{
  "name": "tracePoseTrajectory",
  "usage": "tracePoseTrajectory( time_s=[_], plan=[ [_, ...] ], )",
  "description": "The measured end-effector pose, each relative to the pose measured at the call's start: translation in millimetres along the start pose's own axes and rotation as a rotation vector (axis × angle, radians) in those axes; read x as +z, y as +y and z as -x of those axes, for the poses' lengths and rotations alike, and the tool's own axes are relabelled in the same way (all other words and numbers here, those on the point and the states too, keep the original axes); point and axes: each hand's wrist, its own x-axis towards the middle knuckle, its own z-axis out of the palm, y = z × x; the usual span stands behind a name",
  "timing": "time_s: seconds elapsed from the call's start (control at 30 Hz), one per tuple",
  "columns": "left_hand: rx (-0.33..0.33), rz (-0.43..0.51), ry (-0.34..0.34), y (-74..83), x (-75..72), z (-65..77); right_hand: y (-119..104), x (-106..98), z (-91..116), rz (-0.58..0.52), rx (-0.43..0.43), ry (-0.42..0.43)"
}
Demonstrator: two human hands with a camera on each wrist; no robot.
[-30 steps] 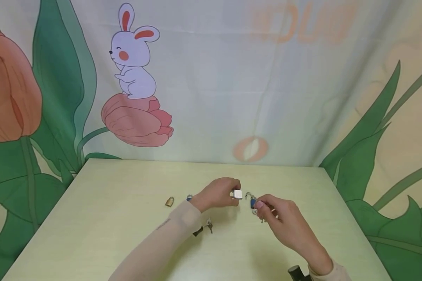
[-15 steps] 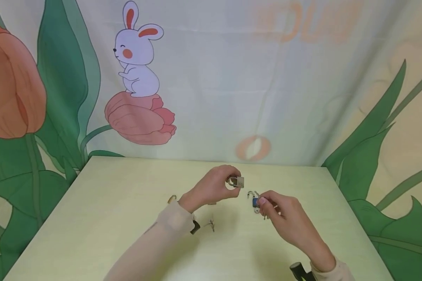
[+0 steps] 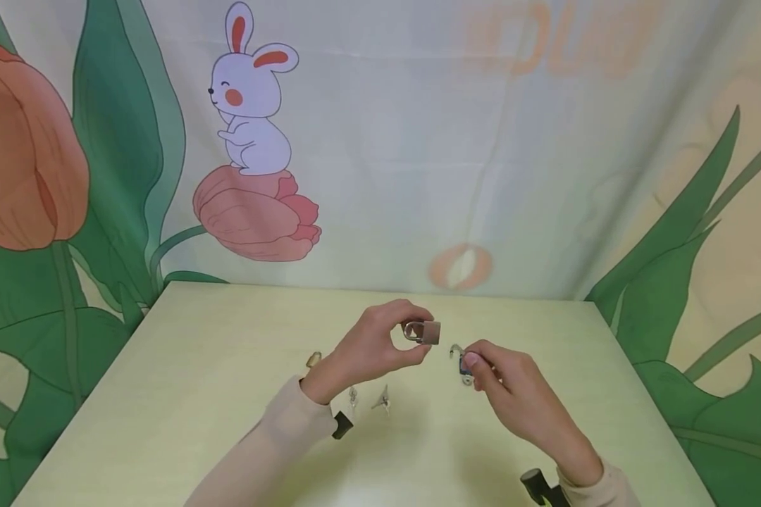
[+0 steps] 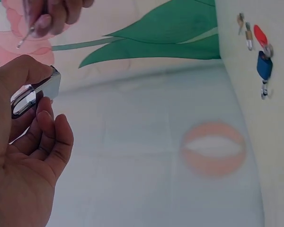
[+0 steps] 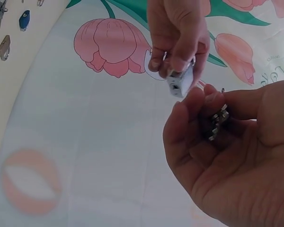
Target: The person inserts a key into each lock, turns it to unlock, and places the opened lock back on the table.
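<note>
In the head view my left hand pinches a silver padlock between thumb and fingers, raised over the table. Its closed shackle points back toward the palm. In the right wrist view the lock's end face shows a dark keyhole. My right hand, close by on the right, pinches a small key whose tip sticks out toward the padlock. More keys hang bunched inside its curled fingers. The key and the padlock are apart. Below the right fingertips lies a blue padlock with its shackle open, partly hidden.
A brass padlock lies left of the left wrist. Two sets of loose keys rest on the pale table below the left hand. A printed curtain hangs behind the table's back edge.
The left hand has lifted slightly and turned the silver padlock, so its broad face and shackle now show. The right hand has stayed nearly in place, its fingers shifting on the key.
</note>
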Motion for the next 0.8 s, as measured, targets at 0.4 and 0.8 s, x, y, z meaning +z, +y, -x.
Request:
tracePoseTrajectory(
  time_s=[0.4, 0.8],
  plan=[
    [-0.002, 0.063, 0.049, 16.2, -19.0, 20.5, -10.2, 2.7, -2.3, -0.017, -0.062, -0.005],
    [0.015, 0.168, 0.059, 34.4, -29.0, 33.0, -24.5, 9.0, -3.2, -0.006, -0.183, -0.003]
  ],
)
